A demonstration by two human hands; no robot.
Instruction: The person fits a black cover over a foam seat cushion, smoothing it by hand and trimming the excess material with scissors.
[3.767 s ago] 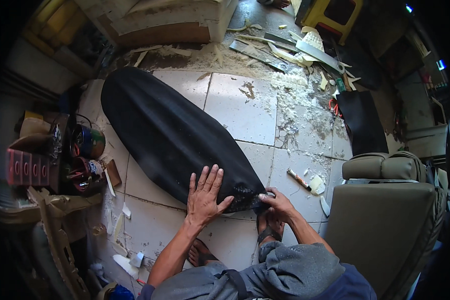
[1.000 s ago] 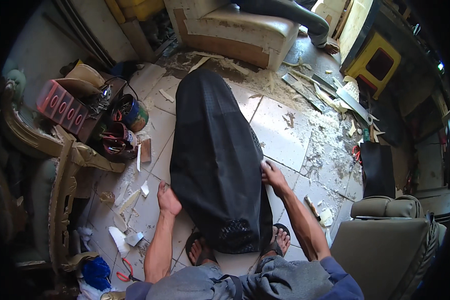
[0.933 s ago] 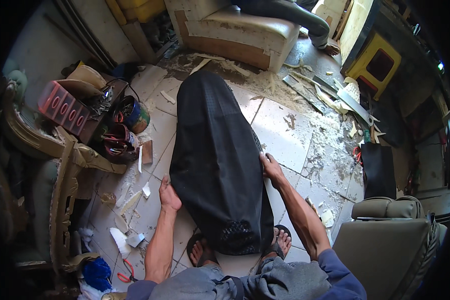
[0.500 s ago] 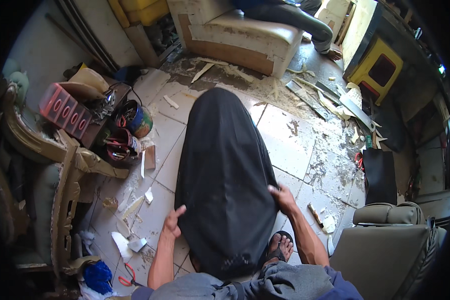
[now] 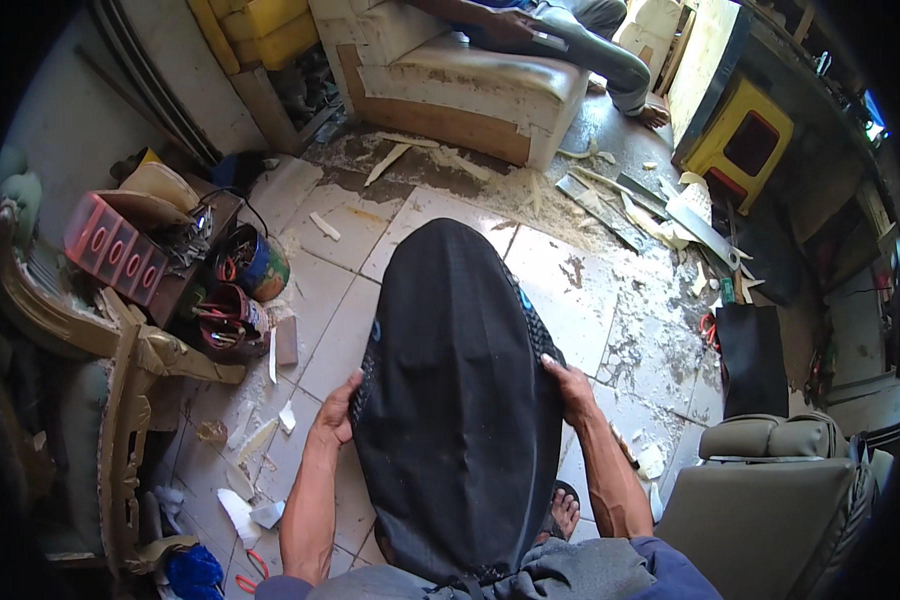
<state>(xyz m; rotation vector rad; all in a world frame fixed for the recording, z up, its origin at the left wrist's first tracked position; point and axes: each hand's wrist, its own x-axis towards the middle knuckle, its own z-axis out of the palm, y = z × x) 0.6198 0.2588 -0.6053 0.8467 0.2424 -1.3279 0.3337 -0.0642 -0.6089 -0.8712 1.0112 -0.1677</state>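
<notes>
A long black seat cover point(image 5: 460, 390), rounded at its far end, lies in front of me with its near end at my lap. It looks drawn over a motorcycle seat, though what is beneath it is hidden. Textured side panels with small blue marks show along both edges. My left hand point(image 5: 340, 408) is closed on the left edge, its thumb on top and its fingers partly out of sight. On the opposite edge, my right hand point(image 5: 570, 388) grips at about the same height, thumb over the black material.
Tool buckets point(image 5: 232, 315) and a red-fronted drawer box point(image 5: 115, 250) stand left, beside a carved wooden chair frame point(image 5: 135, 400). Scraps point(image 5: 235, 515) litter the tiled floor point(image 5: 345, 310). A person point(image 5: 560, 50) sits on a worn sofa point(image 5: 470, 90) ahead. A grey cushioned seat point(image 5: 760, 510) stands right.
My left hand has gone from loose fingers beside the edge to a grip on it. The cover's loose lower sides have drawn in, exposing the patterned side panels, and its far end sits nearer me.
</notes>
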